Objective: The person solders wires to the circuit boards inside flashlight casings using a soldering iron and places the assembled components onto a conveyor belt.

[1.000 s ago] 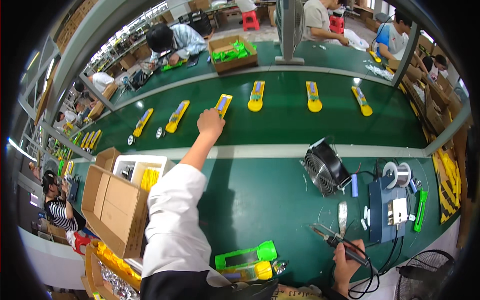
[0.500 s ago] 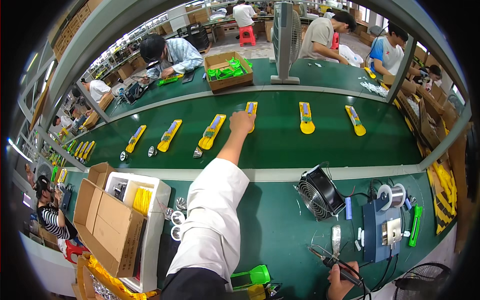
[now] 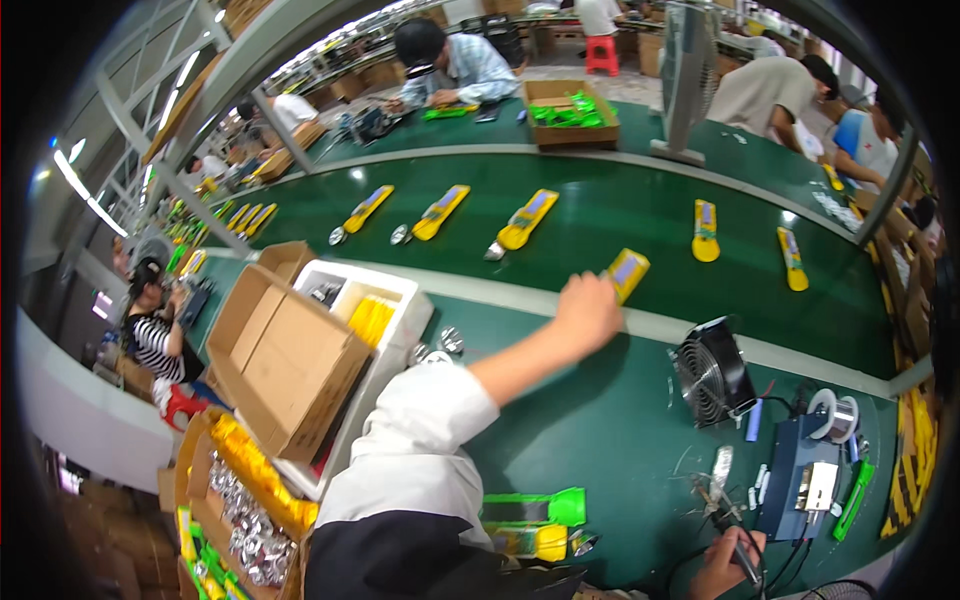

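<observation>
My left hand (image 3: 590,315) reaches over the near rail of the green belt, its fingers closed on a yellow flashlight housing (image 3: 630,276) with a purple cell in it. Down at the lower right, my right hand (image 3: 728,568) grips a soldering iron (image 3: 738,548), tip pointing away from me. Between my arms at the bench's near side lie a green housing (image 3: 566,506) and another yellow housing (image 3: 549,543) with a shiny reflector (image 3: 583,543) beside it. More yellow housings, such as one left of my hand (image 3: 526,220), rest on the belt, several with reflectors next to them.
A black fan (image 3: 712,372), a blue soldering station (image 3: 787,470) and a solder spool (image 3: 833,415) stand at the right. To the left are a cardboard box (image 3: 290,350), a white foam box (image 3: 405,290) and a carton of reflectors (image 3: 195,490). Co-workers sit across the belt.
My left hand has drawn the yellow housing off the belt toward me and to the right. The head view has shifted and tilted. The soldering iron stays in my right hand.
</observation>
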`<state>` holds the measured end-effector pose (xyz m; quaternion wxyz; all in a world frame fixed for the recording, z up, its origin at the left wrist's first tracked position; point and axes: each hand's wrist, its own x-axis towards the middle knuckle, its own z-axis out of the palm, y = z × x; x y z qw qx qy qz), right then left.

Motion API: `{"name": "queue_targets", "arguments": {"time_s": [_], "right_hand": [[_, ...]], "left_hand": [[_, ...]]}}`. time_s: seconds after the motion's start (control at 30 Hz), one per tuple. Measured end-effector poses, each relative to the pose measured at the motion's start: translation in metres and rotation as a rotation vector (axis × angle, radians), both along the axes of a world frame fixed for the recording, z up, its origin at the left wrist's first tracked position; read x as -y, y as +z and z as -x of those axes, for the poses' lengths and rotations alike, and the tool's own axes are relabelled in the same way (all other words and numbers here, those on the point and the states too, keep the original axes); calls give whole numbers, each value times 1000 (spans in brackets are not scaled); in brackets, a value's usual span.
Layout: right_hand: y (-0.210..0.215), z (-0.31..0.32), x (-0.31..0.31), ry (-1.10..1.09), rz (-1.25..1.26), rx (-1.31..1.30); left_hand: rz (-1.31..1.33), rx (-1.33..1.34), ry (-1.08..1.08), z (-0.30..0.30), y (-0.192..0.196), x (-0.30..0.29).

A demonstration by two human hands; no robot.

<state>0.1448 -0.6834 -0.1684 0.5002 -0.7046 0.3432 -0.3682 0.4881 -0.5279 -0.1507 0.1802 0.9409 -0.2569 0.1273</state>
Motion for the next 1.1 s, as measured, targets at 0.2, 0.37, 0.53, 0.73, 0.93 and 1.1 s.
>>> {"name": "queue_targets", "arguments": {"time_s": [0.2, 0.37, 0.53, 0.73, 0.93, 1.1], "right_hand": [[0, 8, -2, -11, -20, 109], [0, 12, -12, -29, -47, 94], [6, 12, -23, -6, -26, 90], [9, 12, -31, 94, -61, 144], [11, -10, -40, 71, -204, 179], [10, -17, -43, 112, -152, 136]], "left_hand": [[33, -267, -60, 154, 5, -73], [307, -125, -101, 161, 10, -118], [-31, 123, 91, 107, 17, -192], [-51, 93, -43, 71, -3, -207], [118, 33, -128, 123, 14, -168], [393, -200, -30, 155, -18, -135]]}}
